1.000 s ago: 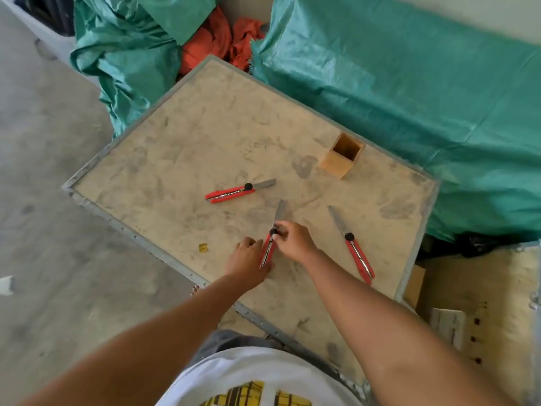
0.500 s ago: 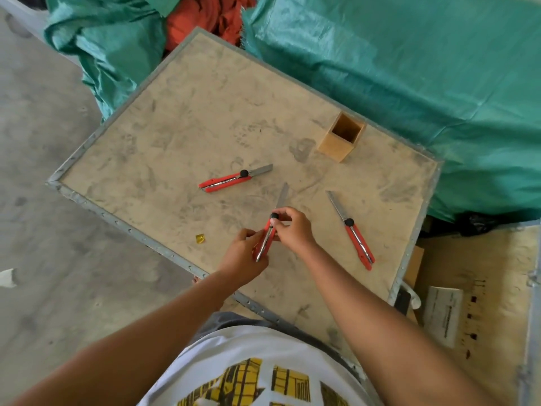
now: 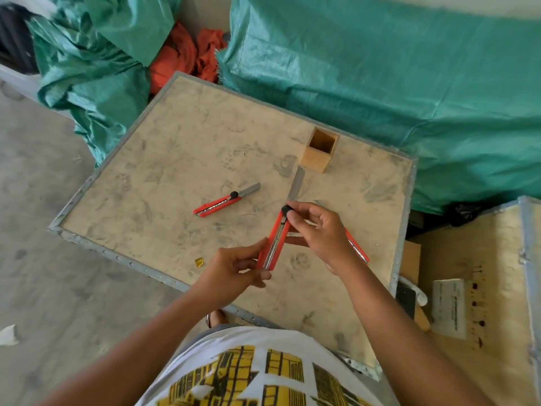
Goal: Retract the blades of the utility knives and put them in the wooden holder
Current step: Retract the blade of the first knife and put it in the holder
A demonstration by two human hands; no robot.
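A red utility knife is held above the board, its long blade out and pointing toward the wooden holder. My left hand grips the rear of its handle. My right hand pinches the black slider knob at the front of the handle. A second red knife lies flat at mid-board with its blade extended. A third red knife lies under my right hand, mostly hidden. The square wooden holder stands upright and looks empty.
The work surface is a dusty board with a metal rim. Green tarpaulin surrounds its far and right sides, with orange cloth behind. A wooden crate sits at the right. A small yellow scrap lies near the front edge.
Both hands have lifted the middle knife off the board and raised it toward me. My right hand's fingers stay on the black slider; the blade remains extended.
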